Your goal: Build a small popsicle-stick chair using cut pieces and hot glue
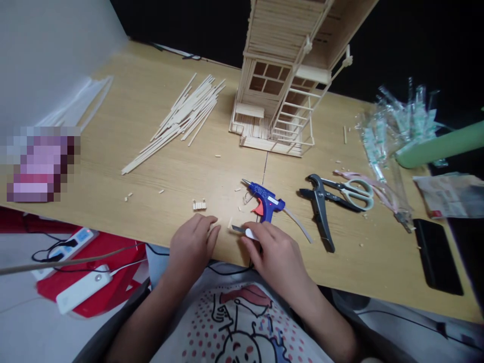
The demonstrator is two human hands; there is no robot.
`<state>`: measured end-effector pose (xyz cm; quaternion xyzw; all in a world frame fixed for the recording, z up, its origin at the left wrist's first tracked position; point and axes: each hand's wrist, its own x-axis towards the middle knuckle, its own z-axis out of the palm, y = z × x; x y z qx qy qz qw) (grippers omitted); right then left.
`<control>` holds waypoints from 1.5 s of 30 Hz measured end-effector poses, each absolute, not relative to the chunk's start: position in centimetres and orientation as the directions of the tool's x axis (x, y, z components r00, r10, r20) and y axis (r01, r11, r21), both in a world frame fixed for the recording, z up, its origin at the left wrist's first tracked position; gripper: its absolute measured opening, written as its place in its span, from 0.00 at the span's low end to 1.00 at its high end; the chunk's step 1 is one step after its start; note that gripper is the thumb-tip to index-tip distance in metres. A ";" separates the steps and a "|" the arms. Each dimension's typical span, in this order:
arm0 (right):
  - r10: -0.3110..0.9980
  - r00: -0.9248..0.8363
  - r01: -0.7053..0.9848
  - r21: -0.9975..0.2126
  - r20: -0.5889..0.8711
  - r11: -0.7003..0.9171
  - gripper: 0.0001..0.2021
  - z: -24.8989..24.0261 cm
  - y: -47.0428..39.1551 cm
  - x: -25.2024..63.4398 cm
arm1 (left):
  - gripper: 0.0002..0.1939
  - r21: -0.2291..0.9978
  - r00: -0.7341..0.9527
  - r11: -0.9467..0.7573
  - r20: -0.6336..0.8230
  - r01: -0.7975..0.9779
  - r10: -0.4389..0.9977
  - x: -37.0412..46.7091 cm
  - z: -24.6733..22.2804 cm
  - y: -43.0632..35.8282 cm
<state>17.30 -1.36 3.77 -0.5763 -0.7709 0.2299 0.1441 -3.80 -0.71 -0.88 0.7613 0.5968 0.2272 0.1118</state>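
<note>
My right hand is closed round a small craft knife with a white handle, its blade pointing left. Just beyond the blade tip lies a short wooden stick piece. My left hand rests at the table's near edge, fingers curled, with thumb and forefinger tips close together; anything between them is too small to make out. A tiny slatted wooden piece lies just beyond my left hand. Past my right hand, a blue glue gun with an orange trigger lies on its side, a glue stick poking from its back.
A wooden stick model house stands at the back. Thin sticks lie left of it. To the right are black-handled cutters, scissors, a phone, clear wrappers and a green cylinder. Scraps dot the table.
</note>
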 end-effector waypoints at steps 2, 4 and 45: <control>0.942 -0.333 0.829 -0.490 -0.046 0.269 0.08 3.8 -1.7 17.0 | 0.07 0.427 0.182 -0.247 0.187 0.870 0.965 -3.5 -0.8 -0.6; 0.921 -0.386 0.830 -0.453 -0.043 0.327 0.06 3.7 -1.9 16.6 | 0.10 0.406 0.187 -0.238 0.162 0.882 0.969 -3.4 -0.7 -0.5; 0.864 -0.449 0.498 -0.740 0.227 0.453 0.07 4.8 0.5 14.1 | 0.03 0.741 0.144 -0.385 0.370 0.550 0.918 -3.5 3.5 -1.3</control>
